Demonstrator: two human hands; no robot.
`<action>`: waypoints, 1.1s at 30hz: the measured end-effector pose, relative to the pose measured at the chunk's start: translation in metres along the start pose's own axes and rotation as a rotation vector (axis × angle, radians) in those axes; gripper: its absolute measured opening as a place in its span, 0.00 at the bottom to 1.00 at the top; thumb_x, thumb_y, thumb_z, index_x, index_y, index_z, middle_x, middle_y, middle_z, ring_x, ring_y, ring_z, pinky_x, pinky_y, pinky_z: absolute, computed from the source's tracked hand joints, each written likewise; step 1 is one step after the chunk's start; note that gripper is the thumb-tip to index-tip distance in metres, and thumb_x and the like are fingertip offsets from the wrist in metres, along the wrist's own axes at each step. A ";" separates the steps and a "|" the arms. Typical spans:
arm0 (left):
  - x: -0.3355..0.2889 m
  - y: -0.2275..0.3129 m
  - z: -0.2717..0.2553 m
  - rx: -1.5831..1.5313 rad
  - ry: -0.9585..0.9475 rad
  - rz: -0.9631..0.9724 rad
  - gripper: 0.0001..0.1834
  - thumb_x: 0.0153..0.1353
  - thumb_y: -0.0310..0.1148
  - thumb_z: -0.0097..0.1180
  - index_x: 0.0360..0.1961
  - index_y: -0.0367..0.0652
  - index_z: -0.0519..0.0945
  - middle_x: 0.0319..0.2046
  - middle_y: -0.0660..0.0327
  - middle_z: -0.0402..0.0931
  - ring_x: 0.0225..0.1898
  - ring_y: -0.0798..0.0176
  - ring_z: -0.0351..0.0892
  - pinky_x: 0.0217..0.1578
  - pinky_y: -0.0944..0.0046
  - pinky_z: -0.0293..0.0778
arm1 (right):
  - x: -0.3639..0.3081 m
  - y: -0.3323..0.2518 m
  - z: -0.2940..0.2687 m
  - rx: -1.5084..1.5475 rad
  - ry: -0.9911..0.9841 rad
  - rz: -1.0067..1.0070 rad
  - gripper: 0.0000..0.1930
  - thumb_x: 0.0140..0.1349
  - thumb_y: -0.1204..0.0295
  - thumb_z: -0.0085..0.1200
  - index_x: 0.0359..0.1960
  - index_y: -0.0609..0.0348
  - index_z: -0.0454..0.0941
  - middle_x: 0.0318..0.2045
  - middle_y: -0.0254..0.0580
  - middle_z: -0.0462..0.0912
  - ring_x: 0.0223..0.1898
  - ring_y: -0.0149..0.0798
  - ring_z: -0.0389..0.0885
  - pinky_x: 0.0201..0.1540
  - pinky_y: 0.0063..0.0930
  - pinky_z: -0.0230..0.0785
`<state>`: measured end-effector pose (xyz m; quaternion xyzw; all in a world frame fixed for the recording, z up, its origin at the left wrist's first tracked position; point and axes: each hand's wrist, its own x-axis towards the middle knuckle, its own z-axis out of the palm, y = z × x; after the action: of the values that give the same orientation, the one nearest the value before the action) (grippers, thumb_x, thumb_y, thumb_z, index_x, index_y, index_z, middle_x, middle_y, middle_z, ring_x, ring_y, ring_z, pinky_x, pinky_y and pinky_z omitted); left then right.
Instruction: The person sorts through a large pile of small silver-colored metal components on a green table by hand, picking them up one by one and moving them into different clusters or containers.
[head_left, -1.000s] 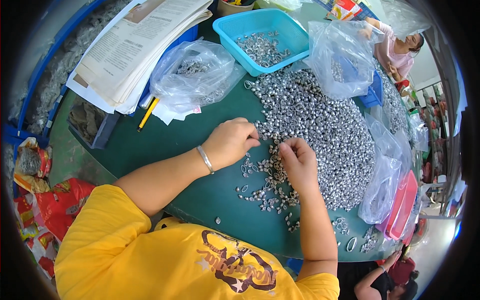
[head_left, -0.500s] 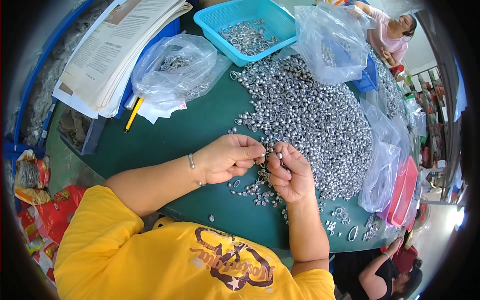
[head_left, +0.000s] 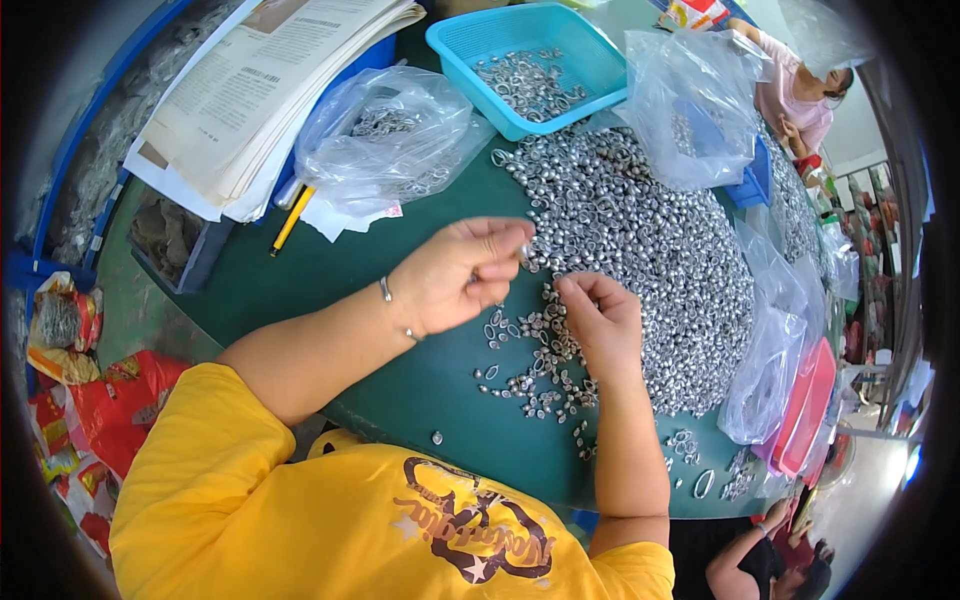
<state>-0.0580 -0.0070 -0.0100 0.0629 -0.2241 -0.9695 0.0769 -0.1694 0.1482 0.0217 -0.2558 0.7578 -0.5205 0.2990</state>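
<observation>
A large heap of small silver metal pieces [head_left: 660, 270], some bead-like and some open rings, covers the middle and right of the green table [head_left: 380, 390]. My left hand [head_left: 462, 275] is above the heap's left edge, thumb and forefinger pinched together. A bit of silver shows at those fingertips, too small to make out. My right hand [head_left: 608, 322] is lower down over the near side of the heap, fingers closed and pointing away from me; whatever they grip is hidden. Loose silver rings [head_left: 540, 365] are scattered between my forearms.
Behind the heap stands a turquoise basket [head_left: 470, 75] part-filled with silver pieces. Beside it are clear plastic bags [head_left: 385, 135], a yellow pen [head_left: 293, 222] and stacked papers [head_left: 250, 100]. Red trays [head_left: 808, 410] sit at the right edge. A person in pink [head_left: 795, 95] is far right.
My hands were together over the heap's edge with silver beads at the fingers. Now they are apart, the left farther away and leftward. The whole view has shifted slightly.
</observation>
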 end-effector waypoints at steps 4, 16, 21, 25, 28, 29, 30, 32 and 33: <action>-0.002 0.034 0.011 -0.208 0.084 -0.004 0.08 0.56 0.30 0.48 0.35 0.40 0.71 0.26 0.66 0.65 0.20 0.76 0.60 0.15 0.79 0.54 | 0.017 -0.007 0.018 -0.546 0.057 -0.355 0.06 0.54 0.71 0.53 0.26 0.62 0.77 0.21 0.42 0.78 0.21 0.36 0.76 0.24 0.27 0.68; 0.014 0.008 -0.006 1.819 0.332 0.553 0.05 0.45 0.30 0.62 0.23 0.42 0.80 0.21 0.58 0.72 0.26 0.56 0.74 0.29 0.62 0.70 | 0.012 -0.008 0.027 -1.013 0.049 -0.443 0.04 0.52 0.73 0.53 0.27 0.60 0.76 0.23 0.47 0.78 0.24 0.48 0.77 0.26 0.36 0.69; 0.010 0.008 -0.004 1.870 0.257 0.460 0.06 0.46 0.31 0.60 0.24 0.41 0.78 0.25 0.56 0.73 0.29 0.51 0.74 0.32 0.57 0.71 | 0.004 0.001 0.012 -0.586 0.009 -0.386 0.05 0.54 0.74 0.51 0.29 0.64 0.73 0.15 0.38 0.73 0.16 0.38 0.73 0.19 0.29 0.65; 0.004 0.012 -0.004 1.903 0.246 0.340 0.07 0.46 0.31 0.60 0.26 0.41 0.77 0.27 0.56 0.73 0.31 0.51 0.75 0.33 0.57 0.70 | -0.011 -0.008 -0.003 0.270 -0.111 0.196 0.05 0.56 0.75 0.51 0.28 0.66 0.73 0.13 0.28 0.66 0.12 0.23 0.61 0.12 0.17 0.51; 0.004 0.014 0.001 1.883 0.253 0.262 0.08 0.46 0.31 0.60 0.27 0.40 0.76 0.28 0.55 0.74 0.32 0.51 0.75 0.34 0.56 0.70 | -0.019 -0.003 -0.011 0.806 -0.229 0.415 0.05 0.57 0.76 0.48 0.28 0.66 0.74 0.12 0.28 0.61 0.10 0.21 0.53 0.11 0.14 0.42; 0.003 0.013 -0.002 1.907 0.239 0.311 0.07 0.46 0.30 0.60 0.26 0.40 0.76 0.26 0.55 0.73 0.30 0.52 0.74 0.32 0.59 0.70 | -0.021 -0.001 -0.013 0.903 -0.274 0.446 0.05 0.58 0.76 0.47 0.29 0.66 0.74 0.11 0.28 0.61 0.10 0.21 0.53 0.11 0.14 0.42; 0.003 0.013 -0.002 1.864 0.221 0.330 0.07 0.47 0.29 0.59 0.26 0.39 0.76 0.25 0.56 0.72 0.27 0.55 0.73 0.31 0.60 0.70 | -0.024 0.003 -0.016 0.996 -0.313 0.477 0.06 0.58 0.76 0.46 0.29 0.66 0.74 0.11 0.28 0.60 0.10 0.21 0.53 0.11 0.14 0.42; 0.004 0.013 -0.001 1.776 0.186 0.363 0.06 0.47 0.28 0.59 0.25 0.38 0.75 0.23 0.58 0.71 0.23 0.59 0.72 0.27 0.62 0.69 | -0.028 0.007 -0.020 1.080 -0.354 0.482 0.07 0.58 0.76 0.45 0.29 0.67 0.74 0.11 0.29 0.60 0.10 0.22 0.53 0.11 0.14 0.43; 0.005 0.015 0.003 1.604 0.171 0.234 0.06 0.49 0.28 0.59 0.26 0.38 0.74 0.20 0.64 0.68 0.18 0.70 0.65 0.19 0.70 0.63 | -0.029 0.007 -0.021 1.110 -0.360 0.487 0.07 0.58 0.76 0.45 0.29 0.67 0.74 0.11 0.29 0.60 0.10 0.22 0.53 0.11 0.14 0.43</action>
<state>-0.0617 -0.0199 -0.0013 0.1488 -0.8486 -0.4918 0.1263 -0.1650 0.1836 0.0263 0.0336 0.3490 -0.7019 0.6200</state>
